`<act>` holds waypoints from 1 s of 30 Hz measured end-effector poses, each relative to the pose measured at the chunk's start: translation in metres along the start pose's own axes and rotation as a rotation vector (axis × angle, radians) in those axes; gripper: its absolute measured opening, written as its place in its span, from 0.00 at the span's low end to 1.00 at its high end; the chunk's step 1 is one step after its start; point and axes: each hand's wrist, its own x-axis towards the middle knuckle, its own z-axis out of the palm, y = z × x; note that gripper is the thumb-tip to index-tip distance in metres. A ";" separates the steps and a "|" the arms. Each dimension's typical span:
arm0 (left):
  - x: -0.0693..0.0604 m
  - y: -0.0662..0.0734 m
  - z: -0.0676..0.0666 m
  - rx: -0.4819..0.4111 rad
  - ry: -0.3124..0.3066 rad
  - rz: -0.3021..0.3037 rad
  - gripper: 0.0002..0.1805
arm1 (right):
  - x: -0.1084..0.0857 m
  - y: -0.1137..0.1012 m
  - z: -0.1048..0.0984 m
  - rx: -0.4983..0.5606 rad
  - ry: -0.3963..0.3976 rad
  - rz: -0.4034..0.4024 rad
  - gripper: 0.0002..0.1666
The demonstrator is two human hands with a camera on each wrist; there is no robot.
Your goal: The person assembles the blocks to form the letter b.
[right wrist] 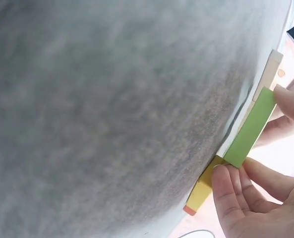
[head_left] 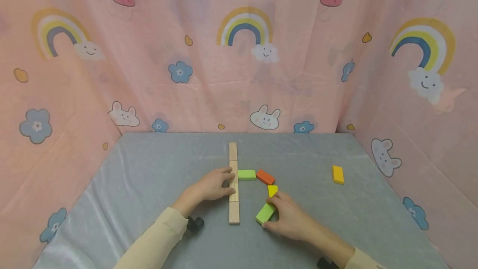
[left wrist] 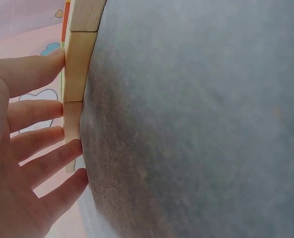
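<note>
A straight row of plain wooden blocks lies on the grey cloth, running away from me. My left hand touches the row's left side and top with extended, spread fingers, as the left wrist view also shows. From the row's right side a curve of coloured blocks bends round: a light green block, an orange block and a yellow block, partly covered by my fingers. Thumb and fingers of my right hand pinch a second green block by its ends, beside the yellow one.
Off to the right, a lone yellow block lies on the grey cloth-covered table. Pink patterned curtains enclose the table at the back and both sides.
</note>
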 end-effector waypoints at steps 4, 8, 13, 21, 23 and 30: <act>0.000 0.000 0.000 0.000 0.003 0.000 0.31 | 0.000 -0.002 0.001 -0.031 0.001 -0.009 0.36; -0.001 0.000 0.000 -0.001 0.005 -0.004 0.31 | 0.000 -0.004 0.000 -0.045 0.003 -0.002 0.36; 0.000 0.000 0.001 0.001 0.003 -0.004 0.32 | 0.000 -0.005 0.000 -0.060 0.003 0.016 0.38; 0.000 0.000 0.000 0.008 0.000 0.000 0.31 | 0.001 -0.003 0.003 -0.090 0.037 0.026 0.37; 0.000 0.000 0.000 0.010 0.001 -0.001 0.31 | 0.001 -0.003 0.003 -0.095 0.045 0.017 0.36; 0.001 -0.002 0.001 0.014 0.000 -0.006 0.32 | 0.000 -0.002 0.001 -0.080 0.051 0.013 0.36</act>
